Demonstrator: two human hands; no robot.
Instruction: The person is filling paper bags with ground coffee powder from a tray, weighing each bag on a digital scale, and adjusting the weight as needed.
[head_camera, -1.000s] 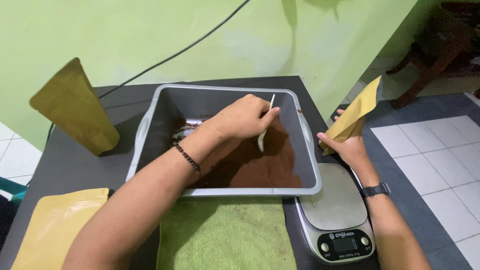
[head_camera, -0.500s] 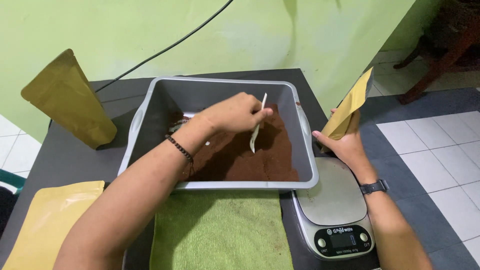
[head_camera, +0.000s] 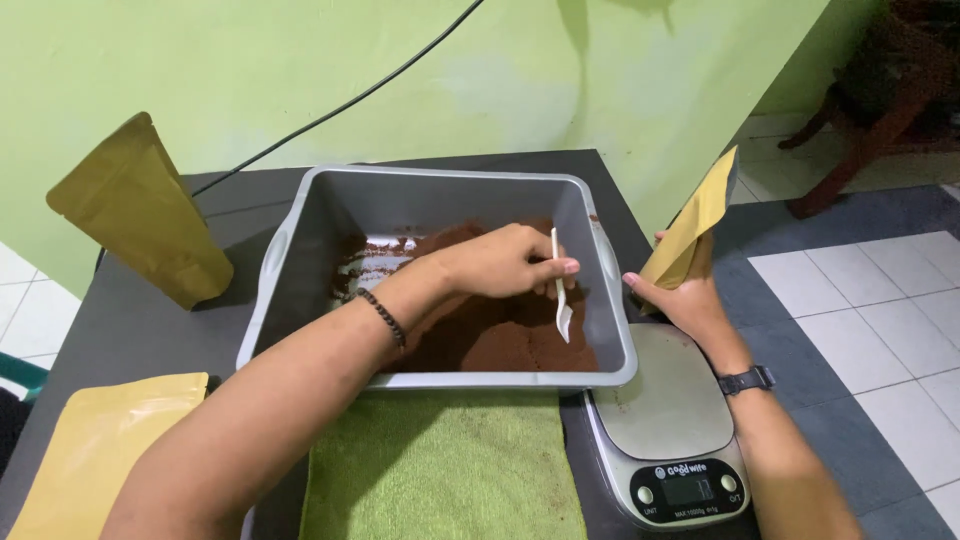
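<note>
My left hand (head_camera: 505, 262) reaches into a grey plastic tub (head_camera: 290, 300) and holds a white spoon (head_camera: 561, 290), its bowl pointing down at the brown powder (head_camera: 500, 335) piled in the tub. My right hand (head_camera: 685, 300) grips the bottom of an upright yellow pouch (head_camera: 695, 225), just right of the tub and above the far edge of a small kitchen scale (head_camera: 670, 410). A black bead bracelet is on my left wrist, a watch on my right.
A filled yellow pouch (head_camera: 140, 210) stands at the table's back left. Flat yellow pouches (head_camera: 95, 450) lie at the front left. A green cloth (head_camera: 440, 465) lies in front of the tub. A black cable (head_camera: 340, 105) runs up the green wall. Tiled floor lies to the right.
The spoon has tipped from upright to pointing down into the powder. My right hand and its pouch have stayed beside the tub. The camera view has shifted slightly.
</note>
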